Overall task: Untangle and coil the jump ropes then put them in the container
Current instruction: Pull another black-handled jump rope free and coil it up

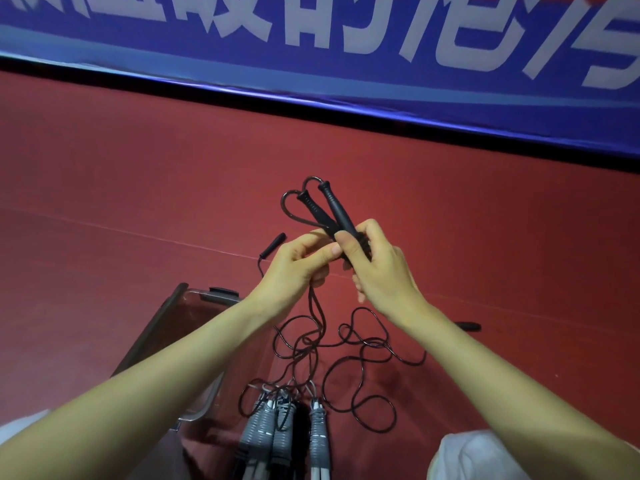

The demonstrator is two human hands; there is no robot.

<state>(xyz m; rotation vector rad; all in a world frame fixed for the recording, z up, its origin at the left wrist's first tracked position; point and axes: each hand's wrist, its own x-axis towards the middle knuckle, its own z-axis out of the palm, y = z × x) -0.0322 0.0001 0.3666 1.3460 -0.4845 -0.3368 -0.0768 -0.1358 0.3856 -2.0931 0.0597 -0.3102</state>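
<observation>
Gripping the lower ends of two black handles (337, 209), the right hand (377, 268) is seen in the head view raised above the red floor (485, 237). The handles are slim, tapered and ribbed, crossed in a narrow V, and a short loop of cord arches out of each tip. The fingers of the left hand (298, 258) are curled round the thin black cord (346, 344), just beside the right thumb. The cord hangs from that hand and is spread in loose, overlapping loops on the floor below the wrists.

A stray handle (273, 244), smooth and cylindrical, lies on the floor just beyond the left hand. A second stray handle (467, 326) is partly hidden behind the right forearm.

A clear plastic container (166, 327) with a dark rim and a grey latch stands under the left forearm, open at the top. Just beside its right wall, near the bottom edge of the view, grey handles (266, 427) with a ridged, banded grip are bunched together, pale cords looping from their tops among the black loops.

A glossy blue banner (346, 81) with large white characters runs along the far edge of the floor.
</observation>
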